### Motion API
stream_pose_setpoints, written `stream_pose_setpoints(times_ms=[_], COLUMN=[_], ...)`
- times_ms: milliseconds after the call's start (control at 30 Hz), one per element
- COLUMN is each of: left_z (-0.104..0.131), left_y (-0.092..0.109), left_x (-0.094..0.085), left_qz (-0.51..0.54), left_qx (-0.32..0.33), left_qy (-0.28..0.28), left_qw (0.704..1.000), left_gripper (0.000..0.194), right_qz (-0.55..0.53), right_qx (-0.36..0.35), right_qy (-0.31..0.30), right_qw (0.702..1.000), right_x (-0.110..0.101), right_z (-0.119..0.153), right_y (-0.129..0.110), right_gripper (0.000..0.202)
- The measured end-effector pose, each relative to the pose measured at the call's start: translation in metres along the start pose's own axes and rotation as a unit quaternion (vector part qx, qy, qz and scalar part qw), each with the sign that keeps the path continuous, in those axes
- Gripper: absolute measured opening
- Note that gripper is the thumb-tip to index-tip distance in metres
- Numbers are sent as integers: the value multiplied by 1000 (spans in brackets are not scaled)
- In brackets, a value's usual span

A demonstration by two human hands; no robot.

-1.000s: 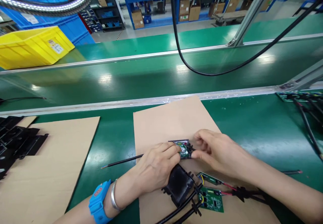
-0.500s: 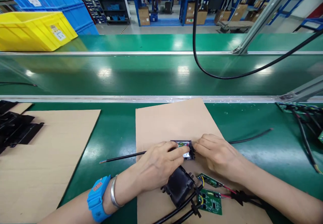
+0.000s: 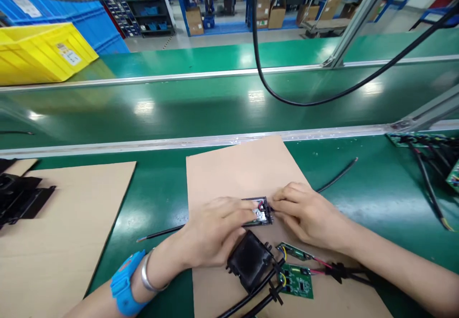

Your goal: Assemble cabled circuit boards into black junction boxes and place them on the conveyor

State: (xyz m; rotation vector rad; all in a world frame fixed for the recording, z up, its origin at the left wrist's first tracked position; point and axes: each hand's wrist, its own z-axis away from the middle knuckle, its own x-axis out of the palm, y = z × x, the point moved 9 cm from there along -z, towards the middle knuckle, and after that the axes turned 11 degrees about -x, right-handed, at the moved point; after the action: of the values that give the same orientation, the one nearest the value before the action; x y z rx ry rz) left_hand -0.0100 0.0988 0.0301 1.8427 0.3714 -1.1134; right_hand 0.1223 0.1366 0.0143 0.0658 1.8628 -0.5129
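Note:
A small black plastic case with a circuit board inside lies on the cardboard sheet. My left hand steadies this case, its fingers reaching over onto the board. At the case's right end, my right hand has its fingers pinched around the black cable, which comes out beyond my knuckles. Another black cable end sticks out left of my left hand. Just nearer to me sits an empty black box half. Beside it are two green circuit boards with wires attached.
The cardboard sheet rests on a green bench. Black plastic parts sit on another cardboard sheet at left. More wired boards lie at far right. A cable hangs in front, and a yellow bin stands behind.
The view has turned slightly. My left fingers have shifted on the case, uncovering a red wire at its right end. The free cable end at right has swung upward.

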Motion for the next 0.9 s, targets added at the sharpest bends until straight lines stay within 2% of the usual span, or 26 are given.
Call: stream_pose_setpoints(times_ms=[100,200,300,467,567,700,900], left_z=[2,0,-2,-2,-3,-4,-4], left_y=[-23,-36,-39,-40,-42,-40,-41], left_x=[-24,-17,-1,8,9,7,10], left_qz=[74,86,79,46,28,17,2], left_qx=[-86,-133,-139,-116,-106,-91,-103], left_qy=[54,23,-1,13,6,16,7], left_qw=[992,987,987,992,994,996,995], left_gripper=[30,37,54,53,54,53,53], right_qz=[-57,-72,-94,-122,-127,-128,-224], right_qx=[42,80,127,135,131,141,171], right_qy=[53,61,31,3,1,17,-9], right_qw=[996,992,987,983,983,982,959], right_x=[-19,-16,6,34,37,31,27], right_z=[-8,-27,-46,-60,-57,-50,-48], right_y=[1,1,8,17,16,17,31], right_gripper=[20,15,10,11,14,12,11])
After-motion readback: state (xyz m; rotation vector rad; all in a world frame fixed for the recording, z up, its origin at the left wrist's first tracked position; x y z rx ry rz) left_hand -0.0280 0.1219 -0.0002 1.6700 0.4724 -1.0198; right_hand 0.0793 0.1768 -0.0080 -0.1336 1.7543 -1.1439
